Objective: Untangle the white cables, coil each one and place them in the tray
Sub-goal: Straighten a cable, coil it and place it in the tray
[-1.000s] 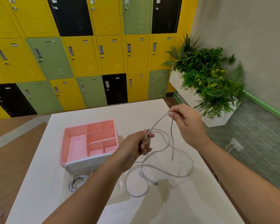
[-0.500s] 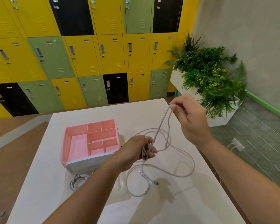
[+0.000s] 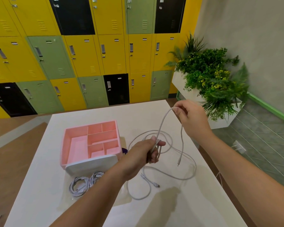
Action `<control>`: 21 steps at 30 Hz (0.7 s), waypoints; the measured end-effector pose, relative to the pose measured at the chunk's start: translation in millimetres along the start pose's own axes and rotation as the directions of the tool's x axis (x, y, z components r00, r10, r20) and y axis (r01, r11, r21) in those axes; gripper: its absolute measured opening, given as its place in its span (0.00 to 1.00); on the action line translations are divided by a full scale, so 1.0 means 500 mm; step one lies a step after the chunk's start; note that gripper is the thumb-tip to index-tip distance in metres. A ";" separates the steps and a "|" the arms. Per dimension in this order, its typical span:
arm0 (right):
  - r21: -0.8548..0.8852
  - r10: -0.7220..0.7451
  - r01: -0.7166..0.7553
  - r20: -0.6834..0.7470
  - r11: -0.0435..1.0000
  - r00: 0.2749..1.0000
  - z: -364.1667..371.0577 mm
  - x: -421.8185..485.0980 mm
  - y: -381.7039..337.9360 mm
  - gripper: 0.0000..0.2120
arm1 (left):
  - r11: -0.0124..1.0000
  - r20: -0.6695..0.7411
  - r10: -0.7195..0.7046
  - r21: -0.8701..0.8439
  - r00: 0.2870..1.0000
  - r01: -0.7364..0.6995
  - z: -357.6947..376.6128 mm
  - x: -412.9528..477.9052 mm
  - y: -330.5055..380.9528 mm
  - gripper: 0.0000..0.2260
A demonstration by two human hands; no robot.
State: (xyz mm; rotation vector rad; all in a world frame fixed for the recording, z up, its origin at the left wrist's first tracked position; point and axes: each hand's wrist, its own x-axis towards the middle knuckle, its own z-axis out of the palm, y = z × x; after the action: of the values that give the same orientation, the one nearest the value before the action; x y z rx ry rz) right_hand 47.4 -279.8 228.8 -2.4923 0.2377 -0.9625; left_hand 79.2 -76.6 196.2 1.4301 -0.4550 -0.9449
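We see the left hand (image 3: 147, 149) clenched on gathered strands of the white cable (image 3: 170, 176), right of the pink tray (image 3: 90, 161); the right hand (image 3: 190, 118) pinches a raised loop. The thin, limp, matte cord sprawls over the glossy counter (image 3: 195, 207); its dangling plug could snag a loop, tightening the tangle.

You face a wall of lockers (image 3: 82, 59) in yellow, green and black. To your right, a grey wall (image 3: 252, 38) rises behind a white planter (image 3: 223, 123) of leafy plants. Brown floor (image 3: 11, 145) flanks the white table (image 3: 179, 210).
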 end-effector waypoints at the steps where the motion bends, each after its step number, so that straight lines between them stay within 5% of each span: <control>1: -0.027 0.039 -0.039 0.016 0.999 0.999 0.003 -0.006 0.012 0.05 | 0.999 -0.003 0.022 -0.029 1.000 -0.022 -0.001 -0.002 0.002 0.18; 7: -0.124 0.276 -0.247 0.363 0.961 0.890 0.046 -0.067 0.040 0.06 | 0.958 0.012 0.143 -0.254 0.990 -0.135 -0.003 -0.003 0.034 0.14; 12: -0.004 0.280 -0.356 0.626 0.934 0.728 0.080 -0.137 -0.031 0.09 | 0.914 -0.051 0.147 -0.376 0.988 -0.156 -0.012 0.017 0.046 0.11; 17: -0.080 0.185 -0.185 0.723 0.979 0.666 0.075 -0.164 -0.089 0.09 | 0.978 -0.115 0.205 -0.009 0.972 -0.207 -0.024 0.032 0.020 0.11; 21: -0.166 0.111 0.022 0.747 0.986 0.656 0.043 -0.142 -0.095 0.12 | 0.934 -0.125 0.197 0.326 0.972 -0.147 -0.042 0.043 -0.016 0.11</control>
State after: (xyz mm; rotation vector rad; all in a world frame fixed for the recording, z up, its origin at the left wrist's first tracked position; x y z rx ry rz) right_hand 8.8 -208.1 195.1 -2.7751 0.0962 0.1992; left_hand 105.5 -78.9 180.1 1.7076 -0.6239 -0.6309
